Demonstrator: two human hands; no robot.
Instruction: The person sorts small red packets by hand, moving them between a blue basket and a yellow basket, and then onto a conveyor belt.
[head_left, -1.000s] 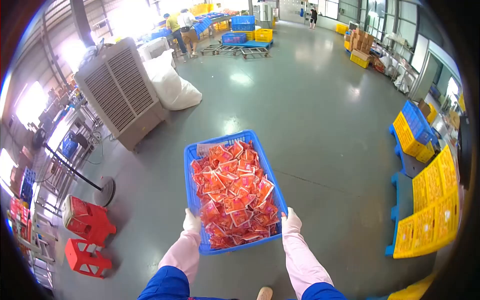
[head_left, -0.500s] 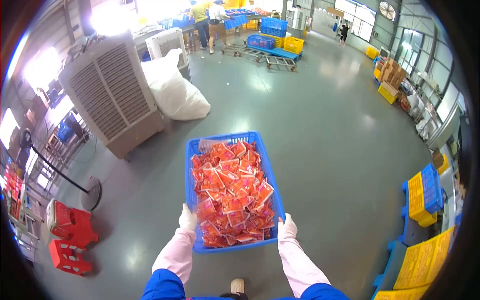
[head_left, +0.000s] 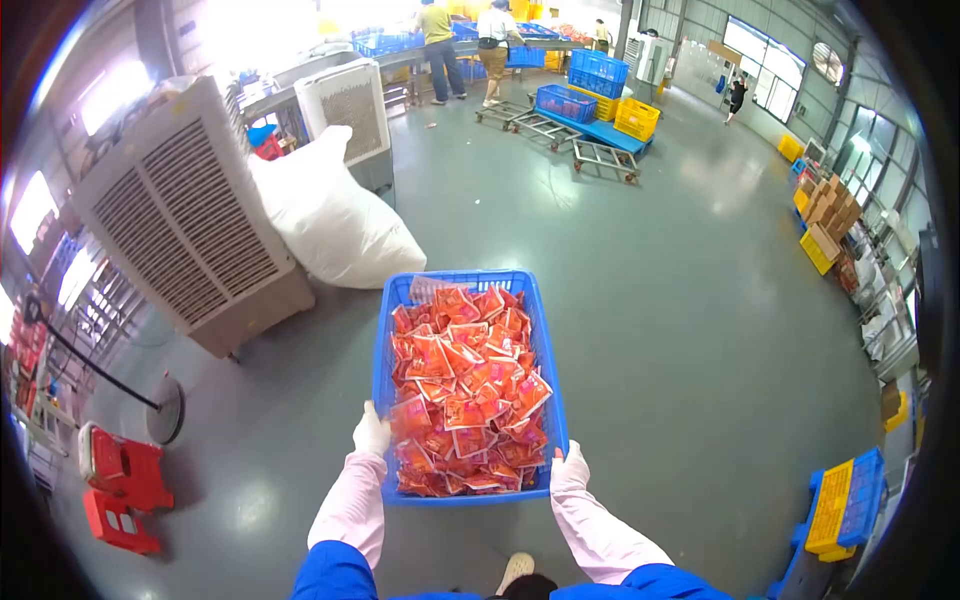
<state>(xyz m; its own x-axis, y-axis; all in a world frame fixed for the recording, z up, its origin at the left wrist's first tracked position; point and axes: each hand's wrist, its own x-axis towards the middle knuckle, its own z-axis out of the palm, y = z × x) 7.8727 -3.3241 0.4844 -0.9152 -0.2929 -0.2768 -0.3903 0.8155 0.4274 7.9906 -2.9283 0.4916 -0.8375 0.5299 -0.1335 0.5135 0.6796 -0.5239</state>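
Note:
A blue plastic basket (head_left: 556, 385) is held out in front of my body, heaped with small red and orange packets (head_left: 468, 390). My left hand (head_left: 371, 430), in a white glove, grips the basket's left side near the close corner. On the right side, my gloved right hand (head_left: 570, 468) closes round the edge near the other close corner. Both hands' fingers are partly hidden by the basket wall. Below the basket, a light shoe (head_left: 517, 570) shows on the floor.
A large air cooler (head_left: 200, 215) and a white sack (head_left: 335, 215) stand ahead left. Red stools (head_left: 125, 470) and a pedestal stand base (head_left: 166, 410) are left. Carts with crates (head_left: 590, 130) and people (head_left: 495, 50) are farther off. Yellow and blue crates (head_left: 845, 505) stand right.
The cooler, sack and carts appear larger and nearer, and the carts have shifted right in view. The right-hand crates have slid lower. Both hands still hold the basket.

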